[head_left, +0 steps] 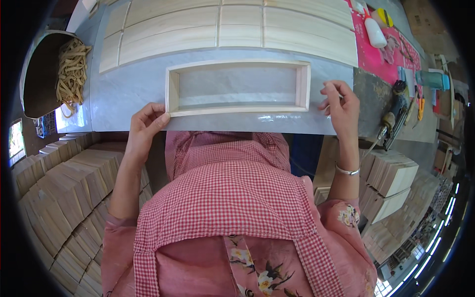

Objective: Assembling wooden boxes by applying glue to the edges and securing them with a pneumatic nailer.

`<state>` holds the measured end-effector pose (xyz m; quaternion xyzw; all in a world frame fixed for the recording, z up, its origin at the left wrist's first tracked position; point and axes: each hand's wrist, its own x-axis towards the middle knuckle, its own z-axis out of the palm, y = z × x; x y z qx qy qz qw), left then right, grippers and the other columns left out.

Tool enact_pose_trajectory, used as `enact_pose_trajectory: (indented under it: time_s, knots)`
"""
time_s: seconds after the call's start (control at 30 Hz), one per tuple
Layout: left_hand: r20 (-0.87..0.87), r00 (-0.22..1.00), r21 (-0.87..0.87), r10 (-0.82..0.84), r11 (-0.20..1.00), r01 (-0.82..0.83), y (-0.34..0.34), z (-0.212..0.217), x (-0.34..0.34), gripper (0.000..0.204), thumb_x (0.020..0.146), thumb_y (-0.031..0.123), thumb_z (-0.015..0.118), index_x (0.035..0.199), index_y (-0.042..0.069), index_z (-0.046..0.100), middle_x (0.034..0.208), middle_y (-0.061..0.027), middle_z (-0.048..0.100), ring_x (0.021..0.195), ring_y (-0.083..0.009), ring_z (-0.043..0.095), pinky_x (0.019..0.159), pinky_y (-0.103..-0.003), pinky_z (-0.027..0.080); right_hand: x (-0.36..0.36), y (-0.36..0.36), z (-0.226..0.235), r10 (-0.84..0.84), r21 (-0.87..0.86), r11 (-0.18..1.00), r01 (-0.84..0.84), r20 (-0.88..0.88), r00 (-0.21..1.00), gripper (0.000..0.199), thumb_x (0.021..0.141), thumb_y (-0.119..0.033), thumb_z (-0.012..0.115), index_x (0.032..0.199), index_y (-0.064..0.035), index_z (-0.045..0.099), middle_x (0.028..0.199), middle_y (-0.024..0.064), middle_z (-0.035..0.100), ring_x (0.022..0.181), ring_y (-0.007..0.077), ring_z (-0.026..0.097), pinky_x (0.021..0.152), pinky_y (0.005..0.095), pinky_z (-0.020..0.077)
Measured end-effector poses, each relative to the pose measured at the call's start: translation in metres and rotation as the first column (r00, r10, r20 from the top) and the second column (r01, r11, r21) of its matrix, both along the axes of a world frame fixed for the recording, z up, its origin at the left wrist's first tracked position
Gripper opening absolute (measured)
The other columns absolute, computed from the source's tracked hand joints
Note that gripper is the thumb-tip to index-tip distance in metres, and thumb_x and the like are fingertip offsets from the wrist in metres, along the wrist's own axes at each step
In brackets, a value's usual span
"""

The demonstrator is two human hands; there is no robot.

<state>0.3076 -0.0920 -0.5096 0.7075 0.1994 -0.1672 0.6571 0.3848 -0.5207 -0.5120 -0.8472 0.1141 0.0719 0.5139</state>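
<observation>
A shallow rectangular frame of pale wood [237,110] lies on the grey marbled tabletop [128,91] in front of me. The tabletop shows through its middle. My left hand [149,123] pinches the near left corner of this frame between thumb and fingers. Off the frame's right end, with a small gap between, my right hand [340,103] hovers over the table. Its fingers are loosely bent and apart, and I see nothing in them.
Rows of pale wooden boards [237,29] cover the table's far side. A bin of tan bands [71,74] stands left. To the right are a white bottle [374,32] on red cloth and a corded power tool [393,111]. Stacked wood pieces [74,183] flank me.
</observation>
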Motion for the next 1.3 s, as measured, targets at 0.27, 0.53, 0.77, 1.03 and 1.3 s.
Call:
enact_pose_trajectory:
  time_s: [0.27, 0.53, 0.77, 1.03, 1.3]
  knots:
    - [-0.02, 1.0, -0.057, -0.024, 0.998, 0.023, 0.004, 0.002, 0.011, 0.021, 0.091, 0.01, 0.071, 0.108, -0.001, 0.068, 0.095, -0.006, 0.066, 0.087, -0.012, 0.058, 0.085, -0.026, 0.048, -0.032, 0.019, -0.012, 0.137, 0.27, 0.953, -0.141, 0.032, 0.99, 0.017, 0.097, -0.013, 0.061, 0.109, 0.0, 0.062, 0.088, 0.0072, 0.063, 0.075, 0.0157, 0.061, 0.067, 0.0254, 0.0512]
    - [0.404, 0.907, 0.145, 0.117, 0.971, -0.19, -0.021, -0.012, -0.004, 0.02, 0.092, 0.011, 0.07, 0.106, -0.003, 0.069, 0.094, -0.0087, 0.068, 0.087, -0.0152, 0.06, 0.086, -0.027, 0.048, -0.024, 0.018, -0.008, 0.337, -0.207, 0.941, -0.269, 0.471, 0.815, 0.023, 0.101, -0.016, 0.053, 0.113, 0.0022, 0.06, 0.1, 0.0104, 0.066, 0.09, 0.0173, 0.061, 0.079, 0.0277, 0.0513]
    - [0.327, 0.897, 0.224, 0.297, 0.898, -0.379, -0.015, 0.04, 0.041, 0.028, 0.099, 0.023, 0.064, 0.104, -0.005, 0.069, 0.089, -0.012, 0.066, 0.085, -0.0175, 0.059, 0.084, -0.029, 0.049, 0.003, 0.03, 0.045, 0.213, 0.142, 0.958, -0.247, 0.221, 0.952, 0.036, 0.104, -0.03, 0.049, 0.102, 0.0035, 0.062, 0.093, 0.0097, 0.068, 0.08, 0.0187, 0.06, 0.072, 0.0294, 0.0515]
    - [0.034, 0.999, 0.072, 0.028, 0.997, -0.031, -0.002, 0.005, 0.037, 0.038, 0.095, 0.023, 0.068, 0.121, -0.003, 0.063, 0.104, -0.0141, 0.063, 0.095, -0.0193, 0.058, 0.086, -0.031, 0.05, 0.03, 0.021, 0.008, 0.19, 0.161, 0.971, -0.176, -0.075, 0.979, 0.043, 0.104, -0.033, 0.051, 0.101, 0.0051, 0.069, 0.08, 0.0085, 0.065, 0.071, 0.0161, 0.059, 0.064, 0.0263, 0.0504]
    - [0.064, 0.998, -0.124, -0.012, 0.992, 0.02, 0.001, 0.005, 0.019, 0.054, 0.083, 0.004, 0.076, 0.134, 0.001, 0.056, 0.117, -0.0154, 0.059, 0.101, -0.0218, 0.057, 0.094, -0.032, 0.048, -0.006, 0.003, -0.012, 0.325, 0.228, 0.925, -0.303, -0.064, 0.944, 0.036, 0.097, -0.015, 0.062, 0.129, 0.0011, 0.059, 0.098, 0.0096, 0.067, 0.078, 0.0156, 0.063, 0.067, 0.0242, 0.0509]
